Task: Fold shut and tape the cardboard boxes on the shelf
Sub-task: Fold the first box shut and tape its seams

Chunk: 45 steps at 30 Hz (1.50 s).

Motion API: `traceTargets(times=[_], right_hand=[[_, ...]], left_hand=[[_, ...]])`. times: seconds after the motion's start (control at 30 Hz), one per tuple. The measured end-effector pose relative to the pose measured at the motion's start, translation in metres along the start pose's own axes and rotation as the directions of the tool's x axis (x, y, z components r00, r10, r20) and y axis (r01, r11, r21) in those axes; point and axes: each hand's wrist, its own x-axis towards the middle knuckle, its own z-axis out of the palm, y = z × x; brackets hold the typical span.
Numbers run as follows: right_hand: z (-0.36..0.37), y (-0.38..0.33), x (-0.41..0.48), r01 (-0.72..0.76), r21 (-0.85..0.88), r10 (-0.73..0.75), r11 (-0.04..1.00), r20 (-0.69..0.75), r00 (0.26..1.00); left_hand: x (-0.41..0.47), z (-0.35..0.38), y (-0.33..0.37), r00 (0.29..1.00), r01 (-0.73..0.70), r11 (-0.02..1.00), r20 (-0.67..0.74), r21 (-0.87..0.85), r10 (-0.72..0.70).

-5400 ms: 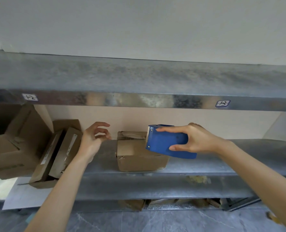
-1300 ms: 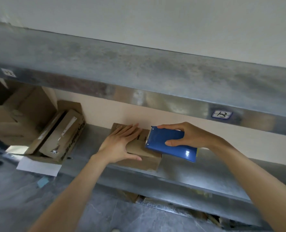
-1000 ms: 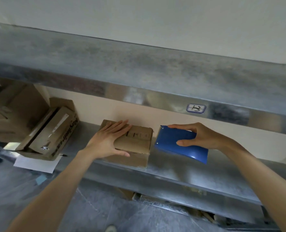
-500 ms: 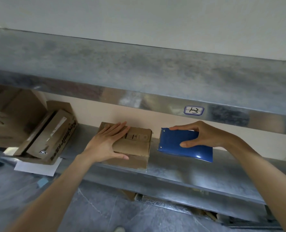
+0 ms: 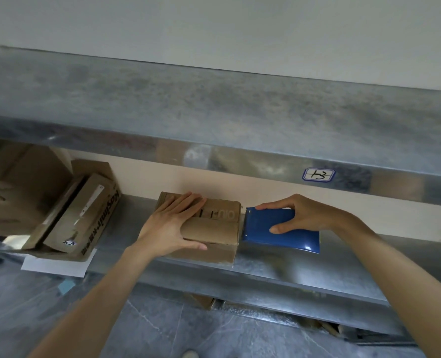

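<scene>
Box (image 5: 214,229), flaps down, pressed by flat left hand (image 5: 170,228). Dispenser (image 5: 260,226), gripped by right hand (image 5: 314,215), just beside box's right end.

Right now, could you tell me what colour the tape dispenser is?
Glossy blue; the tape dispenser shows best in the head view.

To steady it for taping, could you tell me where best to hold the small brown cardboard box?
Probably from the front: fingers flat on the closed top of the small brown cardboard box, thumb at its free front edge, as the left hand does. The blue tape dispenser crowds its right side.
</scene>
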Motion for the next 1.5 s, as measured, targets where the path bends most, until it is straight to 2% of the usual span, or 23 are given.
traceTargets(times=[0.43,0.67,0.87,1.2,1.5], right_hand=[[0.002,-0.057,0.007,-0.090,-0.202,0.077,0.975,-0.071,0.994],[0.047,-0.046,0.023,-0.250,-0.400,0.157,0.882,-0.250,0.955],[0.076,0.000,0.025,-0.335,-0.261,0.173,0.906,-0.493,0.853],[0.113,0.036,0.041,-0.389,-0.198,0.161,0.900,-0.677,0.718],[0.128,0.048,0.063,-0.455,-0.343,0.113,0.822,-0.685,0.720]], left_hand=[[0.002,-0.002,0.003,1.000,-0.019,1.000,-0.020,-0.020,0.019],[0.000,-0.004,0.004,0.999,-0.024,0.998,-0.025,-0.050,0.023],[0.001,-0.005,0.005,0.999,-0.012,0.997,-0.053,-0.072,0.008],[0.002,-0.005,0.003,0.997,-0.003,0.997,-0.071,-0.080,-0.002],[0.004,-0.001,0.000,0.997,-0.011,0.998,-0.082,-0.069,0.005]])
